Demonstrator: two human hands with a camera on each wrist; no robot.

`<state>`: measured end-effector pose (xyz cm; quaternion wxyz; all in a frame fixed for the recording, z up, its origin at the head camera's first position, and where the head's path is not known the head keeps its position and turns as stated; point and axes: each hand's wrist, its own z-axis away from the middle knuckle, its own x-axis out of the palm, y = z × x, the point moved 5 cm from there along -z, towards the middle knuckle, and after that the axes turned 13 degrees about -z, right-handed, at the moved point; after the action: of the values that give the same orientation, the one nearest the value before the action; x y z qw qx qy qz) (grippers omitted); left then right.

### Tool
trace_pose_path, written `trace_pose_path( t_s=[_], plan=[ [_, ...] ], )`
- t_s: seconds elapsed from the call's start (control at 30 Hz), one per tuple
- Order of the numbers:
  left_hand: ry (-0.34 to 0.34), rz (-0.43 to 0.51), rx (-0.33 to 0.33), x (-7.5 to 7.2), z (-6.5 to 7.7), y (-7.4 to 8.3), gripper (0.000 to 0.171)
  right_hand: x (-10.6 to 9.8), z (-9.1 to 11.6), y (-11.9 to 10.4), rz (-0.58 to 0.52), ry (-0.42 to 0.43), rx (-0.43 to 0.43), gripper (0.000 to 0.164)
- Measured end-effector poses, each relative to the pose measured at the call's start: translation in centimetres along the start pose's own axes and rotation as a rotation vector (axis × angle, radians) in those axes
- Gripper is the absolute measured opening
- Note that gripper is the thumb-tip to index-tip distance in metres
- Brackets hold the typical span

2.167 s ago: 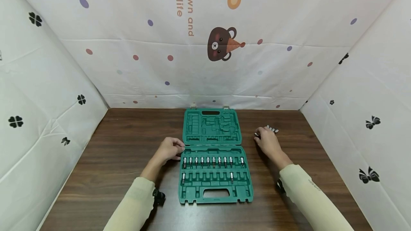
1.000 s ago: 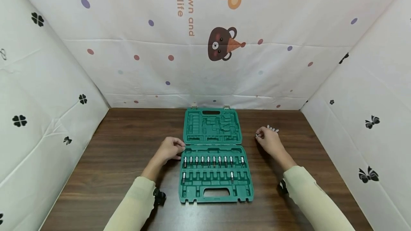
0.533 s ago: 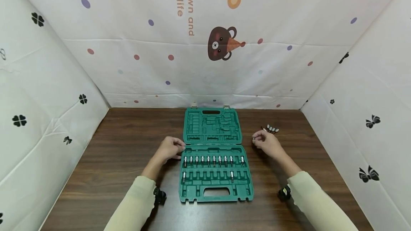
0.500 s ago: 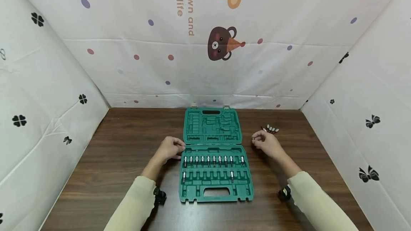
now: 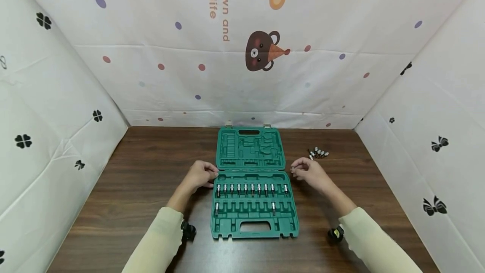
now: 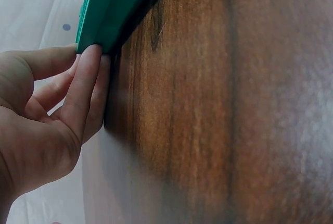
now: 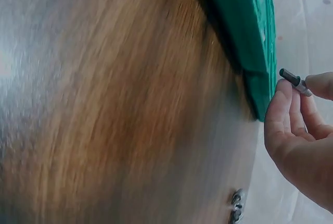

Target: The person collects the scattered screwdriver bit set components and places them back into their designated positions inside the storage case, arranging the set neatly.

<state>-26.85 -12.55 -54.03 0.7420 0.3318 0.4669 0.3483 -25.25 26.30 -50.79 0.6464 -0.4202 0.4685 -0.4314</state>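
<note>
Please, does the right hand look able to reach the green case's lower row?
Probably yes: the right hand, pinching a socket bit, is beside the green case, and nothing visible blocks the lower row.

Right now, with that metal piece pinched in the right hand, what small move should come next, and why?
Probably carry the metal piece over the lower row of slots: the right hand pinches it beside the green case, that row shows unfilled slots between two bits, and the left hand holds the case's edge.

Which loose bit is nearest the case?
The bit pinched in the right hand, beside the case; the other loose bits lie farther off on the table.
</note>
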Motion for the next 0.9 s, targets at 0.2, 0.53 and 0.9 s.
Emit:
trace_pose_path(
  t_s=[0.2,0.53,0.9],
  plan=[
    [-0.001,-0.003,-0.005,-0.1,0.1,0.2,0.013,0.8,0.7,-0.8,0.009,-0.058,-0.016,0.024],
    [-0.012,0.001,-0.013,0.0,-0.1,-0.1,0.013,2.2,1.6,-1.8,0.021,-0.175,-0.056,0.019],
    [-0.011,0.004,-0.012,0.0,-0.1,0.1,0.013,3.6,2.3,-2.5,0.213,-0.23,-0.109,0.009]
  ],
)
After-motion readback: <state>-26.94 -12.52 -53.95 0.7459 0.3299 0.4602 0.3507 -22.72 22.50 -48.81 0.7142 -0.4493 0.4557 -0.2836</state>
